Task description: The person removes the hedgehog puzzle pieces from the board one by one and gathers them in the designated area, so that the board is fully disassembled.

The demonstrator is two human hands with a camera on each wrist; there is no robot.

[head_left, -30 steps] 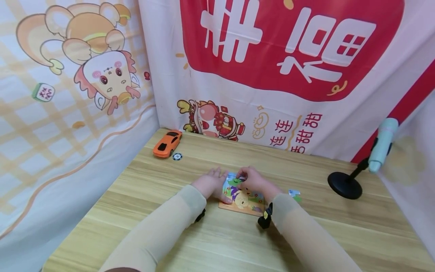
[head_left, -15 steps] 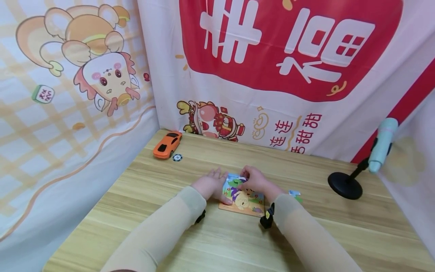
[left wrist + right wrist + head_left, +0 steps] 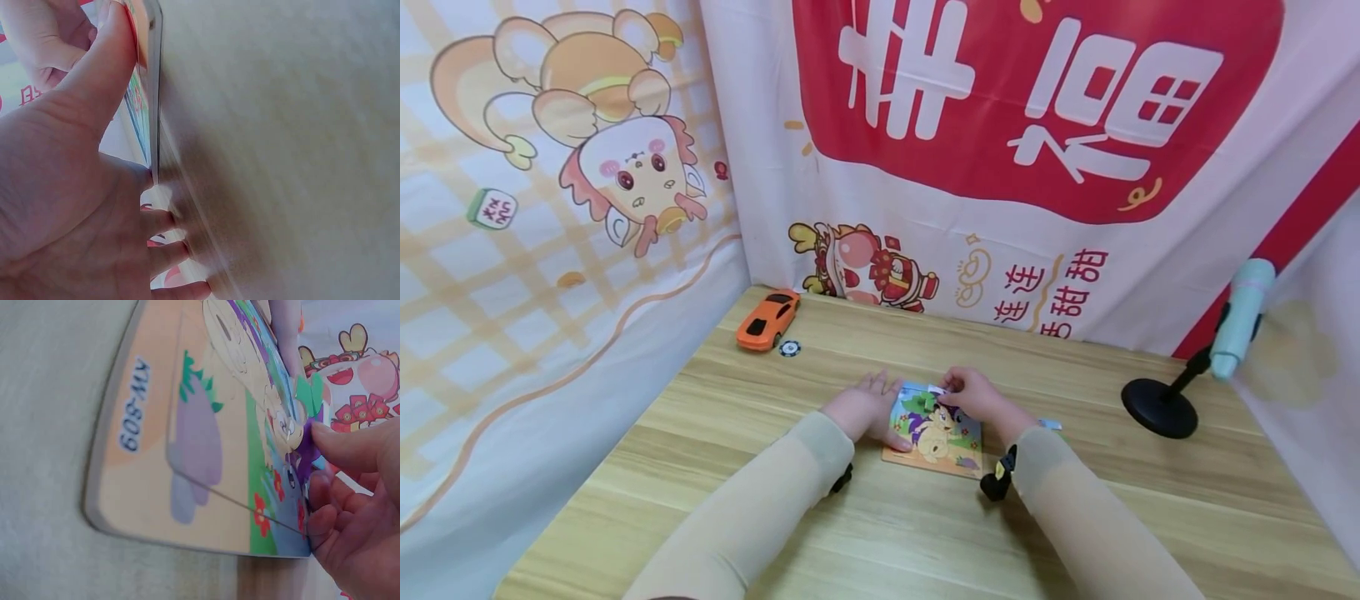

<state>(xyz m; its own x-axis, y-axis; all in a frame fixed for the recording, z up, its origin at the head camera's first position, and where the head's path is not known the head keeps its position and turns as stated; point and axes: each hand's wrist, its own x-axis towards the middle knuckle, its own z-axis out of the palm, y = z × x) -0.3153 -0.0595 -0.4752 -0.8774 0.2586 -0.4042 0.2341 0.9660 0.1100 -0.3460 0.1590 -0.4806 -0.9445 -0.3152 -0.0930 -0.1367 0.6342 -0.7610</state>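
Wood-grain table (image 3: 715,433) w/ a small picture puzzle board (image 3: 934,435) lying flat near its middle, right in front of the person. Left hand (image 3: 867,407) is resting on the board's left edge, fingers straight and spread on the tabletop, thumb lying along the board's near-left edge; the left wrist view is showing that thumb (image 3: 103,69) pressing on the board's edge (image 3: 150,94) and the other fingers flat on the wood. Right hand (image 3: 972,397) is sitting at the board's far-right corner w/ fingers curled, pinching at a puzzle piece (image 3: 935,390) by the top edge; the right wrist view is showing fingertips (image 3: 350,447) touching the picture surface (image 3: 206,444), which carries a cartoon animal, a purple shape and the print "AM-809" on its orange border. Whether the piece is seated or loose can't be told. Other things around: an orange toy car (image 3: 767,318) and a small dark round chip (image 3: 789,348) are lying just beside each other at the far-left of the table, well apart from the hands; a black round stand (image 3: 1159,408) w/ a pale mint cylinder device (image 3: 1238,320) is standing at the far right. Another loose piece (image 3: 1051,425) is showing near the right forearm, mostly hidden by the sleeve (image 3: 1075,517). Printed cloth backdrop (image 3: 1000,167) w/ red panel, white characters and cartoon figures is hanging behind and on both sides. Both wrist views are blurred near the table surface.
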